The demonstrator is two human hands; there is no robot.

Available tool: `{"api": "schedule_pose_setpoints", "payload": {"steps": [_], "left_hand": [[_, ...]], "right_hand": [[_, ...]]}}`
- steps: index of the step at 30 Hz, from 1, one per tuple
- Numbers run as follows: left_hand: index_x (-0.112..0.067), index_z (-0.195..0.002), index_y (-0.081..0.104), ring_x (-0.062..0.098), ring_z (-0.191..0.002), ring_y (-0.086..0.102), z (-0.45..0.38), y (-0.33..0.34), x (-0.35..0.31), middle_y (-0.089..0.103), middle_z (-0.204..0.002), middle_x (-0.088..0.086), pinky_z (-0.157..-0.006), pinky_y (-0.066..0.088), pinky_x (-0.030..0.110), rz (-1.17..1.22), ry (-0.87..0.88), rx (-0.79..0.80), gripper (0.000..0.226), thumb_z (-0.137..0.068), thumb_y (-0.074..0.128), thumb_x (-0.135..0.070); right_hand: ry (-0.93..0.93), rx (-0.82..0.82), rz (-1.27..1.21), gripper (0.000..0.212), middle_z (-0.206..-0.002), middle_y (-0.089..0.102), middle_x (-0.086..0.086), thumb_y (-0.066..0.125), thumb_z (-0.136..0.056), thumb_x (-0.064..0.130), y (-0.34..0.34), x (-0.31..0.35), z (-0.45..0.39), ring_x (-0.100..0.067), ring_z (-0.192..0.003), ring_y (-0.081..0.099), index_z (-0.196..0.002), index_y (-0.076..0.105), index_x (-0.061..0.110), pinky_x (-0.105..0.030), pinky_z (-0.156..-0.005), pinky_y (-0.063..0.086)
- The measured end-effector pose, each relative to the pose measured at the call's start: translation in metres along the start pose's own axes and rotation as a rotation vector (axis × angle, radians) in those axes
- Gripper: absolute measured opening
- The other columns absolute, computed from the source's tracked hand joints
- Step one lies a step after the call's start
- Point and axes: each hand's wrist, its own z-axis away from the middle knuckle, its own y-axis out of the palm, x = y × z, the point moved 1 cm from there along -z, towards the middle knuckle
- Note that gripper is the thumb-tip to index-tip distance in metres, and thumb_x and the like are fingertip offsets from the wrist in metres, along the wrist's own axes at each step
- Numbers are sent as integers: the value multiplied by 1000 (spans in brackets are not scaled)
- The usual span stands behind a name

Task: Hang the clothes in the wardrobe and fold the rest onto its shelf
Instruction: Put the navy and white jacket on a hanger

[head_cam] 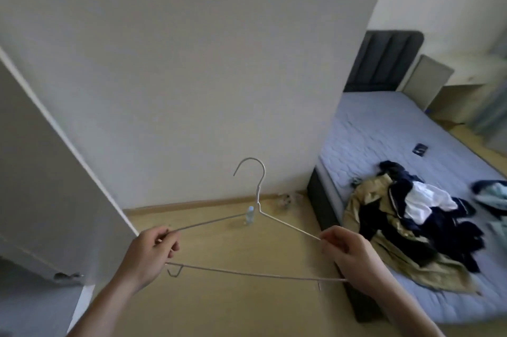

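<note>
While we hold the wire hanger (258, 226) upright over the floor, our left hand (149, 251) and right hand (352, 253) curl round its two shoulder ends. Farther off, a small bottle (249, 214) stands by the wall; far right, piled clothes (411, 224) lie on the bed (384, 139).

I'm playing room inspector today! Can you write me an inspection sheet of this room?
Surface: mattress, quilted and bare, on a dark bed frame.
Job's things: wire hanger held hook up over the floor; pile of clothes on the mattress, tan, navy and white.
Clutter: small bottle on the floor by the wall; dark flat object on the mattress.
Grippers: left hand and right hand each grip one end of the hanger.
Cables: nothing seen.
Surroundings: white wall, wooden floor, dark headboard.
</note>
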Motion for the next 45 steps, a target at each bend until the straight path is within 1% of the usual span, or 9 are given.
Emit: {"api": "schedule_pose_setpoints", "payload": {"steps": [5,13,17,21,24,31,38,40,45], "left_hand": [[-16,-61,64,13,-55,60,-8,114,-47,64,-59,3,-60,50,31,58,-1,139,39,-100,61,-14],[-19,-61,63,10,-58,56,-37,266,-156,62,-62,-2,-61,46,30,31,84,411,37,-99,64,-21],[-13,-64,63,16,-59,54,-56,353,-210,62,-62,1,-64,44,33,27,145,525,33,-84,67,-39],[-9,-66,61,13,-54,48,-72,450,-257,56,-57,-1,-60,40,32,18,211,632,30,-89,71,-25],[-7,-68,59,13,-53,41,-88,505,-288,48,-54,-5,-58,34,31,8,255,632,34,-80,69,-37],[-26,-75,68,1,-55,49,-158,598,-331,57,-59,-11,-62,41,31,-99,226,710,20,-90,69,-39],[-29,-96,72,7,-95,68,-183,713,-359,75,-96,-8,-75,47,22,-182,157,773,9,-89,77,-25],[-27,-101,71,8,-98,66,-177,751,-365,74,-101,-7,-77,47,23,-223,135,791,11,-91,76,-25],[-22,-99,73,12,-93,65,-153,838,-376,72,-98,-3,-77,47,26,-372,38,824,7,-93,72,-24]], "right_hand": [[100,-94,-8,14,-89,72,32,73,-90,37,-72,-83,38,9,-86,68,-91,72,51,-12,-68,52],[261,-323,-55,7,-89,70,29,69,-90,47,-156,-182,94,1,-84,66,-94,70,53,-14,-66,52],[342,-422,-72,9,-85,72,23,68,-91,41,-190,-220,97,-3,-78,66,-93,71,50,-16,-65,51],[381,-485,-136,19,-76,73,14,65,-98,32,-222,-254,73,-5,-70,66,-88,73,46,-12,-62,48],[425,-570,-229,23,-66,68,4,67,-99,27,-249,-277,46,-2,-56,58,-80,74,36,-11,-56,43],[464,-638,-232,23,-57,53,10,68,-98,28,-317,-330,1,-3,-52,41,-77,73,23,-17,-52,33],[539,-705,-309,22,-60,58,10,67,-98,31,-381,-409,-7,-3,-55,45,-79,75,25,-17,-56,38],[553,-685,-330,21,-63,61,8,66,-99,32,-400,-440,-14,-5,-58,48,-80,76,27,-22,-59,41],[559,-608,-351,23,-59,57,12,66,-98,34,-454,-520,-36,-2,-53,45,-76,73,31,-15,-53,38]]}}
